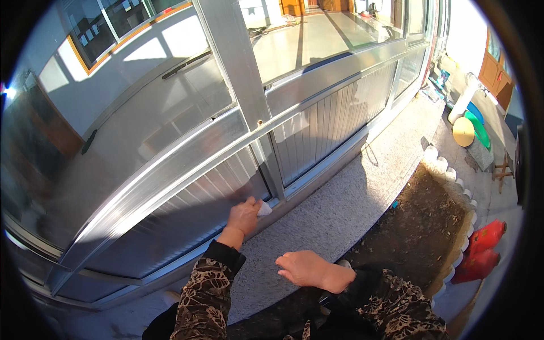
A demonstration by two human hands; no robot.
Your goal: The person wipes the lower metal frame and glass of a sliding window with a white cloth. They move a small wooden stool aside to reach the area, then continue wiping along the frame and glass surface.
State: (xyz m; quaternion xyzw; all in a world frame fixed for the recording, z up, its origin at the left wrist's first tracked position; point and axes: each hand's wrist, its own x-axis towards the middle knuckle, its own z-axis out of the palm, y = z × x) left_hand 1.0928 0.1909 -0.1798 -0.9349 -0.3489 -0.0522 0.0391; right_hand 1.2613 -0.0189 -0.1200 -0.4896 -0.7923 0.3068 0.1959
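Note:
My left hand (245, 217) grips a crumpled white cloth or tissue (264, 208), whose end sticks out past the fingers. It presses against the bottom rail of a metal-framed glazed partition, beside the lower corner of a ribbed panel (212, 191). A vertical metal post (268, 165) stands just beyond the cloth. Over the speckled stone ledge (323, 212) is my right hand (304, 268), apart from the frame. Its fingers are loosely bent, and its palm is turned away, so I cannot tell whether anything lies in it.
Large glass panes (170, 97) rise above the ribbed panels. A thin wire loop (370, 154) lies on the ledge. Below is a bed of bare soil (408, 229) edged with white scalloped edging (451, 173). Red containers (480, 253) stand at right, with a white pipe (463, 100) farther back.

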